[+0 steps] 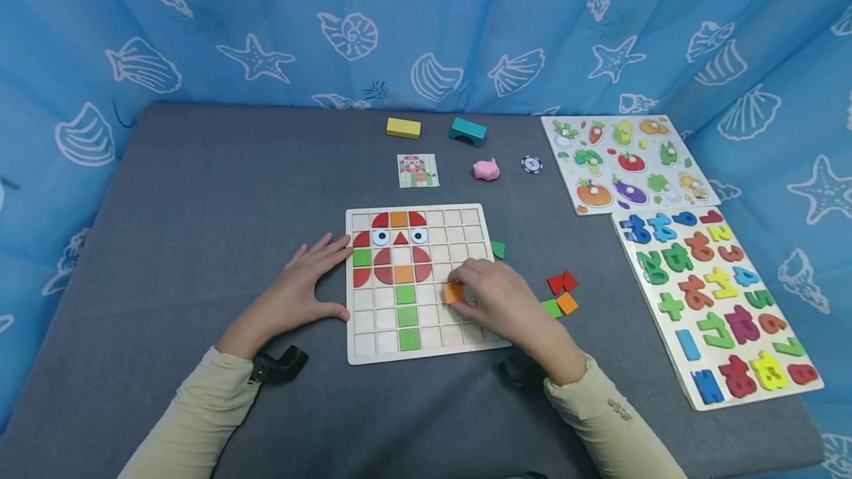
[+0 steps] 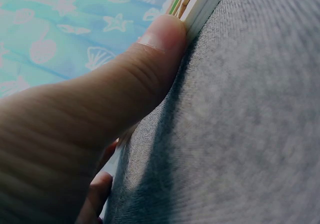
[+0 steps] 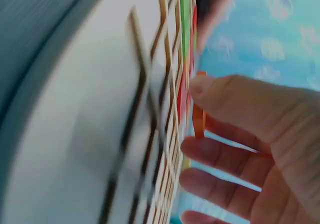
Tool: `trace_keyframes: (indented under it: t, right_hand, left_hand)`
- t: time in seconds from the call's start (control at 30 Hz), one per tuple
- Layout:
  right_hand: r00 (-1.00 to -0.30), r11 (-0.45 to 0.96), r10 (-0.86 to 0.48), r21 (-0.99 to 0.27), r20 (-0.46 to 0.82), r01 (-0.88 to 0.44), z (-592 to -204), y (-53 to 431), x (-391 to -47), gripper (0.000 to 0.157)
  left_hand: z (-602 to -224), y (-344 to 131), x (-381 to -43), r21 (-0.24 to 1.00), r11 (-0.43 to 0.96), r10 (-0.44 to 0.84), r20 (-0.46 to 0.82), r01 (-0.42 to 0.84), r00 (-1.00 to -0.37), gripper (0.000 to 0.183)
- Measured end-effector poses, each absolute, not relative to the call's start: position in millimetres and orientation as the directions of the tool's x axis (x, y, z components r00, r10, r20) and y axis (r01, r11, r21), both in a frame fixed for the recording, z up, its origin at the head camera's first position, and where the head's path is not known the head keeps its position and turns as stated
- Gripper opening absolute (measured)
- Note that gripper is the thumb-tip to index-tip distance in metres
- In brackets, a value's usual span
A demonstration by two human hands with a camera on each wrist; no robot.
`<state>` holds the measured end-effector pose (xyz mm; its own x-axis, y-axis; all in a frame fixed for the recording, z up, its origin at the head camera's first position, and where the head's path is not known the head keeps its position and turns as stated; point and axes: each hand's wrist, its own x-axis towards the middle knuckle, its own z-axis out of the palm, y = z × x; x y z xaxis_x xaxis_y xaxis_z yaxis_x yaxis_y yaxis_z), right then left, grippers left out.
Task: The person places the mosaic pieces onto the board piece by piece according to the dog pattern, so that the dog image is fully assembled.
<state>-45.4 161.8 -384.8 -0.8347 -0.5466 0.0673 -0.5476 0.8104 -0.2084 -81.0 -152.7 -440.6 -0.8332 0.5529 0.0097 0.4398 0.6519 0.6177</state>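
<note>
A wooden grid board (image 1: 373, 358) lies on the grey table, with red, orange, green and eye-patterned tiles set into its cells. Between thumb and fingers, my right hand (image 1: 495, 294) pinches an orange square tile (image 1: 454, 293) over the right half of the board. The right wrist view shows this orange tile (image 3: 199, 121) edge-on, close over the grid. My left hand (image 1: 299, 294) rests at the board's left edge, fingers spread and fairly straight. In the left wrist view its thumb (image 2: 160, 39) touches the board's side.
Loose red tiles (image 1: 563, 283), an orange tile (image 1: 567, 303) and green tiles (image 1: 551, 308) lie right of the board. Behind it are a picture card (image 1: 418, 171), pink pig (image 1: 486, 169), chip (image 1: 532, 164), yellow block (image 1: 403, 128) and teal block (image 1: 468, 131). Vegetable (image 1: 566, 161) and number puzzles (image 1: 665, 346) lie right.
</note>
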Motion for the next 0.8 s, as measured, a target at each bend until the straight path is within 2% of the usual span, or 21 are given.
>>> trace_keyframes:
  t: [0.2, 0.47, 0.57, 0.73, 0.8]
  right_hand:
    - [-0.815, 0.803, -0.578, -0.146, 0.047, -0.578, -390.5, 128.8, -54.5, 0.026]
    - [-0.818, 0.808, -0.575, -0.155, 0.000, -0.568, -389.9, 123.5, -57.1, 0.033]
    - [-0.822, 0.801, -0.569, -0.233, -0.008, -0.552, -387.6, 132.2, -57.2, 0.033]
    - [-0.831, 0.717, -0.555, -0.496, 0.017, -0.489, -384.7, 173.7, -52.7, 0.028]
    - [-0.845, 0.698, -0.534, -0.554, 0.018, -0.454, -385.5, 193.1, -47.9, 0.026]
  left_hand:
    - [-439.7, -153.7, -80.6, 0.621, 0.650, 0.557, 0.003, 0.438, -0.831, 0.100]
    - [-437.4, -154.1, -80.2, 0.626, 0.649, 0.553, 0.003, 0.432, -0.833, 0.099]
    - [-437.7, -154.1, -79.6, 0.626, 0.650, 0.551, 0.004, 0.432, -0.834, 0.099]
    - [-438.2, -153.6, -79.5, 0.626, 0.652, 0.549, 0.001, 0.428, -0.836, 0.099]
    - [-437.5, -153.5, -79.8, 0.622, 0.656, 0.547, -0.002, 0.427, -0.837, 0.099]
